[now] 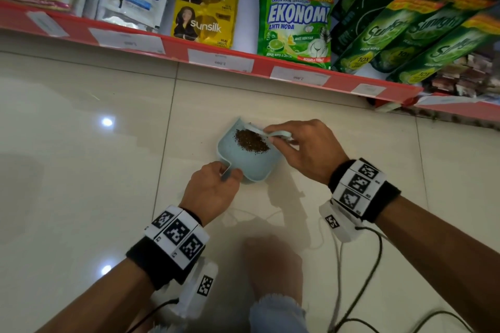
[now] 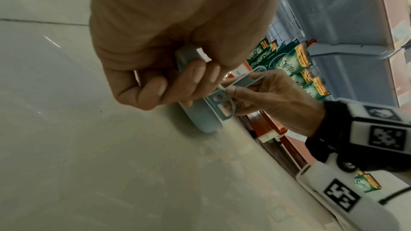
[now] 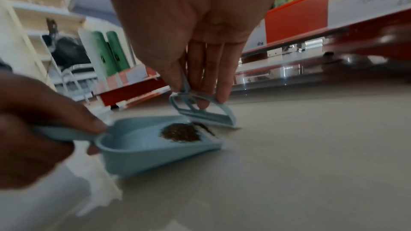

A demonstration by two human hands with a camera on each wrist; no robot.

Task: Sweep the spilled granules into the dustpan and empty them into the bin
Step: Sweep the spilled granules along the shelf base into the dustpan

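Note:
A small pale blue dustpan (image 1: pixel 244 163) lies on the tiled floor, its mouth facing the shelf. A heap of dark brown granules (image 1: pixel 251 140) sits inside it near the mouth, plain too in the right wrist view as granules (image 3: pixel 181 133) in the dustpan (image 3: pixel 138 147). My left hand (image 1: pixel 216 188) grips the dustpan's handle (image 2: pixel 186 57). My right hand (image 1: pixel 300 149) pinches the handle of a small pale blue brush (image 3: pixel 204 113), whose head stands at the dustpan's lip. The brush (image 2: pixel 242 81) shows behind the pan in the left wrist view.
A red-edged shop shelf (image 1: pixel 211 58) runs across the far side, stocked with sachets and green detergent pouches (image 1: pixel 295 27). White and dark cables (image 1: pixel 343 265) trail over the floor by my right arm. My knee in frayed denim (image 1: pixel 276 313) is below. No bin shows.

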